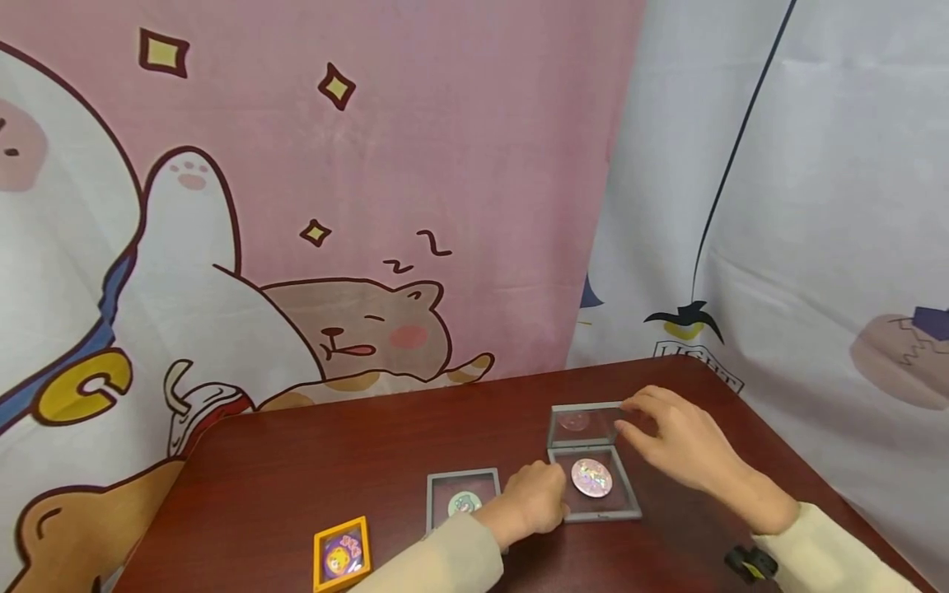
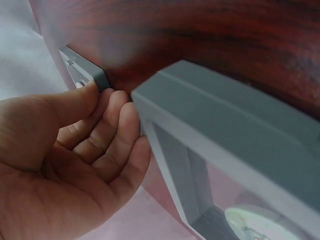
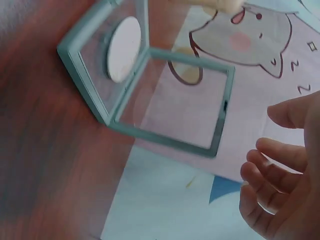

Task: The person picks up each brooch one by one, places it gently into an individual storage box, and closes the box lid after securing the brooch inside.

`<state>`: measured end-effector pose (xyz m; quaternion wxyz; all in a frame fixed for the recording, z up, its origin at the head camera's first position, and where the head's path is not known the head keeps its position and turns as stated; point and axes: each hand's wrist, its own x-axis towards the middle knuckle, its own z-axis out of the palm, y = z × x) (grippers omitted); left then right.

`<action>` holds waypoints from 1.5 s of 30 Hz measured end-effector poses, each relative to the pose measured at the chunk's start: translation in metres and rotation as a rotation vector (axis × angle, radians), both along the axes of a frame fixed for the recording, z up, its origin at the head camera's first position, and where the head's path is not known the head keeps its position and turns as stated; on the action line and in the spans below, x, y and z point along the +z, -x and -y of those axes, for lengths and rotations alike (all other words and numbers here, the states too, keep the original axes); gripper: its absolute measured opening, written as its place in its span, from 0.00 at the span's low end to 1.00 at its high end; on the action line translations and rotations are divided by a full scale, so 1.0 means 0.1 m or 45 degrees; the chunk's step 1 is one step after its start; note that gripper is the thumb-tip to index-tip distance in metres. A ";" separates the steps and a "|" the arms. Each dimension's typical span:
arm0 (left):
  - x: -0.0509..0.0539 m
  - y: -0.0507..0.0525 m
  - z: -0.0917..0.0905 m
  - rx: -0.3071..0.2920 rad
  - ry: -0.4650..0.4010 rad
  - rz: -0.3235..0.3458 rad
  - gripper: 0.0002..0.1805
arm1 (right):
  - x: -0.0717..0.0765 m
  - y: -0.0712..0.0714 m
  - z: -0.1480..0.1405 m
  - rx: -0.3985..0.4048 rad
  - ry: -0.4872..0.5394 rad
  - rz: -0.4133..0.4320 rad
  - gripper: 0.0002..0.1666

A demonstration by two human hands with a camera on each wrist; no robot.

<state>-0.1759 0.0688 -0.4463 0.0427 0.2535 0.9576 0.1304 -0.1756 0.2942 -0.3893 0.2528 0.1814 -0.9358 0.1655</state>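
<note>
A grey square display case (image 1: pixel 628 487) stands open on the table, its clear lid (image 1: pixel 586 407) raised at the back. Inside its base lies a round, shiny pink badge (image 1: pixel 591 478). My left hand (image 1: pixel 530 498) grips the base's near left corner; in the left wrist view, the thumb (image 2: pixel 82 102) presses on the grey edge with the fingers curled below. My right hand (image 1: pixel 685 441) is beside the lid's upper right corner, fingers loosely bent. In the right wrist view, a gap shows between these fingers (image 3: pixel 280 155) and the lid's frame (image 3: pixel 172 143), and they hold nothing.
Left of the open case lies a second grey case (image 1: pixel 463 473) with a greenish round badge (image 1: pixel 464 501), partly behind my left forearm. Farther left is a small orange-framed case (image 1: pixel 341 553). Printed cloth (image 1: pixel 504 165) hangs behind the dark red table (image 1: pixel 311 453).
</note>
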 end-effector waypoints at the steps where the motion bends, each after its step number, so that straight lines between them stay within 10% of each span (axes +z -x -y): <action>1: 0.00 0.00 0.00 -0.003 0.000 0.002 0.19 | 0.02 0.01 -0.02 -0.009 0.012 -0.010 0.11; 20: -0.01 0.01 0.01 -0.039 -0.028 -0.033 0.20 | -0.06 0.26 -0.15 -0.078 0.080 0.253 0.25; 45: -0.02 0.03 -0.01 -0.014 -0.018 -0.001 0.22 | -0.26 0.18 -0.28 0.036 0.141 0.232 0.13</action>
